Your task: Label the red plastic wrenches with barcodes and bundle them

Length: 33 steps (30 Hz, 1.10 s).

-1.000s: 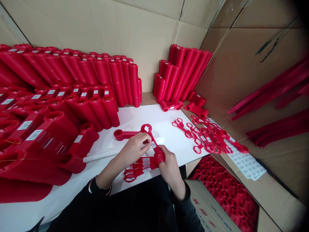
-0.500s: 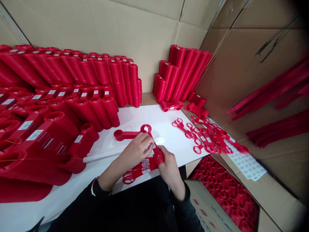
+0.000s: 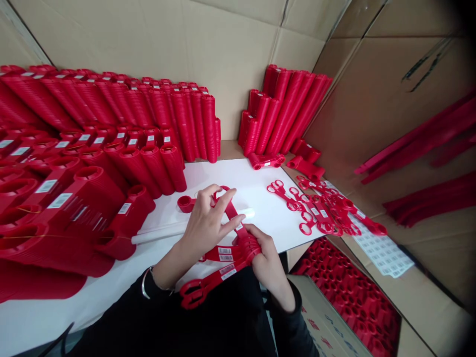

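Note:
My right hand (image 3: 270,255) is closed round the ringed ends of several flat red pieces (image 3: 226,253), fanned out to the left. Each piece is a strip with rings at its ends, and white barcode labels show on some. One red strip (image 3: 231,210) points up and away from that grip. Over its far ring, my left hand (image 3: 206,218) has its fingers and thumb spread apart; whether a fingertip touches the ring I cannot tell. A small red stack (image 3: 185,204) lies behind my left hand, partly covered. Beneath the hands runs a white tube (image 3: 159,234).
Tall stacks of red pieces (image 3: 92,104) fill the left side, with another group (image 3: 282,111) at the back. Loose red pieces (image 3: 316,210) lie to the right beside a label sheet (image 3: 385,248). A box of red pieces (image 3: 349,292) stands lower right.
My left hand has opened its fingers and moved slightly left of the upright strip. The fanned pieces in my right hand have swung apart, the lowest one tilting down toward me.

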### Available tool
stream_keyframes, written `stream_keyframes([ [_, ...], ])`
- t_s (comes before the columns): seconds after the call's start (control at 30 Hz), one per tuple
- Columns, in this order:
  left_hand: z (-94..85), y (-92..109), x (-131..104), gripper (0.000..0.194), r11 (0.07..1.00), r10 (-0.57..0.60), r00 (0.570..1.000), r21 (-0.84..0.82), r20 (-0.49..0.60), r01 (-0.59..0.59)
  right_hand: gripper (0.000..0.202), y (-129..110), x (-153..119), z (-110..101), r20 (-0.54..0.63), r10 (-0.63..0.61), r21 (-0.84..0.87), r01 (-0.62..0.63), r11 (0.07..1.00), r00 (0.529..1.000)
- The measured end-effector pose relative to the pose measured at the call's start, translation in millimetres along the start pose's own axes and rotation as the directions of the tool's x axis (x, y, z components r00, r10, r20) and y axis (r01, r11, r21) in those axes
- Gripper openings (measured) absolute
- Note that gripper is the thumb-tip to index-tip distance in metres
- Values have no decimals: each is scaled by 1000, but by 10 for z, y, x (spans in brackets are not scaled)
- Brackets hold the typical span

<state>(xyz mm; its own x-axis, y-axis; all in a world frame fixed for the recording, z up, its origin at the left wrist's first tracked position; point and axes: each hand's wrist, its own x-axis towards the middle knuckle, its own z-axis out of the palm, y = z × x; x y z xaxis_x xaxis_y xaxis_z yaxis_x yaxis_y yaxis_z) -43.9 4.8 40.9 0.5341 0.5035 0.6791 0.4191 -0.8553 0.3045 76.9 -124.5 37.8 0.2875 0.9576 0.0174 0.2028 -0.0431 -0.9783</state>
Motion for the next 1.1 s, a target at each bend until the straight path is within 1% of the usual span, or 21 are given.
stream_keyframes([
  [0.07,-53,-38,41,37,996,-65,998,-58,-15,64,42,-14,-13,0,22,12,23,-13,1000,1000],
  [0.17,-146,-60,78,23,980,-126,992,-159,-16,122,41,-30,-30,-5,43,13,50,-16,999,999],
  [0.23,-203,-39,77,22,953,-179,983,-256,-33,165,39,-44,-42,-10,47,21,67,-24,997,999],
  [0.3,-250,1,64,29,903,-265,962,-367,-68,223,38,-63,-54,-14,40,29,72,-32,997,999],
  [0.37,-290,43,54,34,838,-324,943,-484,-71,252,38,-86,-66,-17,25,26,68,-28,997,999],
  [0.47,-355,94,59,23,759,-340,939,-606,-59,237,38,-121,-79,-23,-14,6,57,-5,998,1000],
  [0.57,-438,139,55,13,741,-346,935,-633,-76,223,38,-142,-87,-28,-59,-43,39,45,998,997],
  [0.67,-529,188,-4,15,759,-368,925,-605,-92,242,32,-143,-91,-34,-142,-118,8,121,993,983],
  [0.77,-612,218,-114,19,775,-372,924,-577,-92,255,30,-136,-99,-45,-234,-182,-33,179,983,955],
  [0.8,-636,216,-157,21,775,-361,930,-578,-73,256,32,-134,-105,-51,-258,-201,-54,194,980,945],
  [0.83,-658,206,-200,21,774,-339,940,-577,-30,261,34,-132,-111,-57,-284,-221,-81,206,975,933],
  [0.9,-698,164,-287,22,771,-274,956,-572,102,282,37,-126,-126,-68,-340,-264,-150,225,963,903],
  [0.93,-714,134,-330,22,757,-254,951,-576,175,308,37,-119,-133,-72,-360,-286,-185,233,955,888],
  [0.97,-729,101,-370,20,732,-251,937,-586,242,348,37,-110,-138,-73,-369,-305,-212,240,947,878],
  [1.03,-758,33,-437,15,652,-261,898,-622,353,434,37,-80,-145,-66,-361,-338,-241,263,934,869],
  [1.07,-773,4,-460,13,607,-247,880,-643,405,466,36,-60,-146,-60,-351,-353,-249,277,928,867],
  [1.1,-789,-20,-476,12,571,-207,861,-657,465,493,37,-37,-146,-55,-343,-368,-258,290,921,864],
])
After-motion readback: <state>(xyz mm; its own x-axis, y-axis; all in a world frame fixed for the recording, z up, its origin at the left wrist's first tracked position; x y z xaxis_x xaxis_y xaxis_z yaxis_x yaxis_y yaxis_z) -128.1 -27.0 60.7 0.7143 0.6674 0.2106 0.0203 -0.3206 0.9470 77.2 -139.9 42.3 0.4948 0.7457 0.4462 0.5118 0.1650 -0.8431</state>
